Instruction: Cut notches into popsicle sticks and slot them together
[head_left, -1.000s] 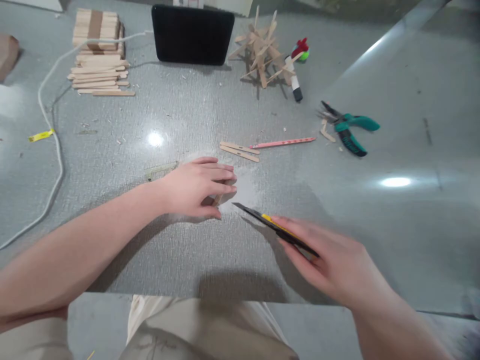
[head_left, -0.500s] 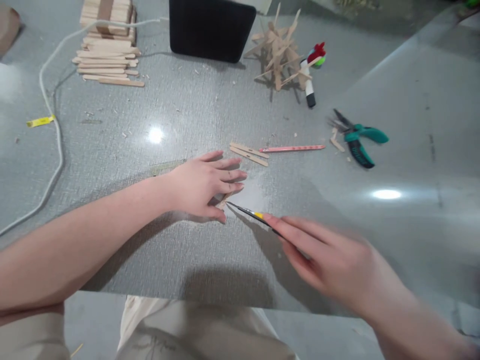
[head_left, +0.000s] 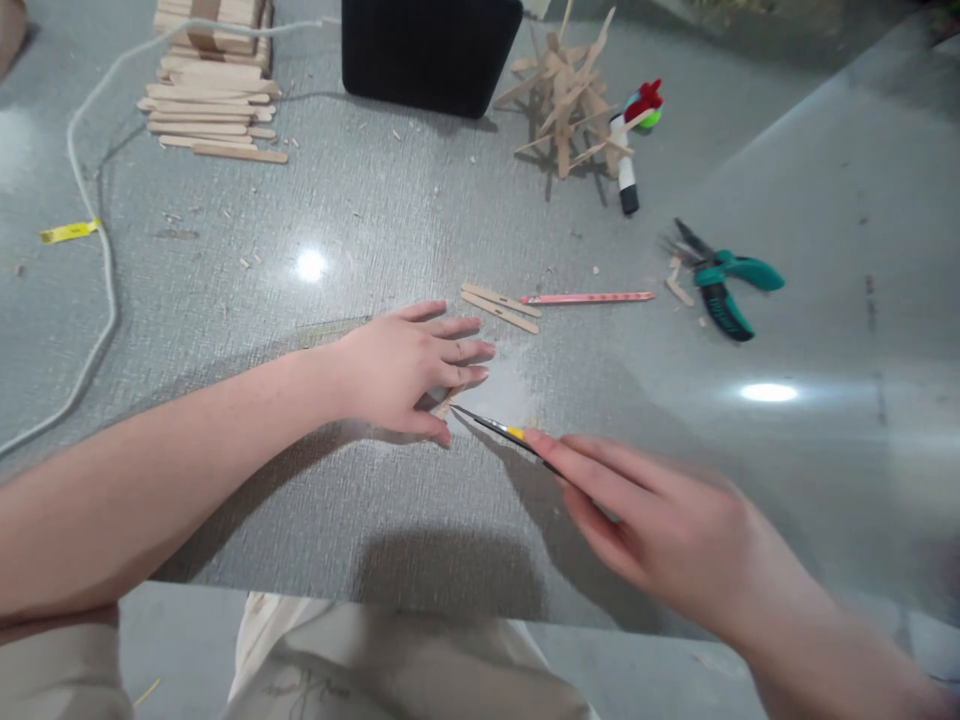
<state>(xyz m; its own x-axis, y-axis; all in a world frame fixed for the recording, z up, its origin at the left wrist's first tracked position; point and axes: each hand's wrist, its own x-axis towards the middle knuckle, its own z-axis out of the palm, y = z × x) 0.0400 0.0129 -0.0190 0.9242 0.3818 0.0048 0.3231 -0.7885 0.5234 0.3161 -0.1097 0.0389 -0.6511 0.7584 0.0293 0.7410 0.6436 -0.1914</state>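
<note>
My left hand [head_left: 409, 370] lies flat on the table with its fingers spread. Beneath it, between thumb and forefinger, a bit of pale wooden stick [head_left: 453, 397] shows; the hand covers the rest. My right hand [head_left: 652, 520] is closed around a slim craft knife [head_left: 496, 427], dark with a yellow part. The knife's tip points left and meets the wood by my left thumb. Just beyond my left fingertips are two craft sticks [head_left: 500, 310] with small dark marks. A pink pencil [head_left: 589, 298] lies to their right.
Teal-handled pliers [head_left: 724, 280] lie at the right beside wood scraps. Farther back stand a craft-stick structure [head_left: 564, 105], a white marker [head_left: 624, 165] and a black box-like object [head_left: 427, 55]. Stacked craft sticks [head_left: 210, 115] and a white cable [head_left: 109, 270] occupy the left.
The view has shifted slightly, so the things at the back sit a little differently in the picture. Both hands and the knife keep practically the same position.
</note>
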